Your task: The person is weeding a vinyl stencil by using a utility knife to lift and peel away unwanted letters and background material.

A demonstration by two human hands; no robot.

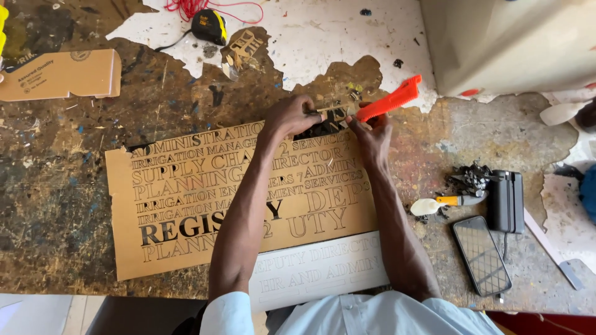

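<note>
A brown sheet (180, 211) with rows of cut-out lettering lies flat on the worn workbench (56, 186). My left hand (288, 116) presses down at the sheet's far edge, fingers pinching a small cut piece (326, 115) of letters. My right hand (372, 133) grips an orange-handled utility knife (390, 99), its blade end meeting that same piece. Both forearms reach across the sheet. A smaller grey lettered panel (316, 270) lies under the brown sheet's near edge, by my body.
At right lie a black smartphone (482, 255), a black box-shaped device (506, 201), a yellow-handled knife (456, 200), dark offcuts (469, 180) and a metal ruler (552, 248). A cardboard box (62, 74) sits far left, a tape measure (208, 26) with red cord and a beige case (509, 43) at the back.
</note>
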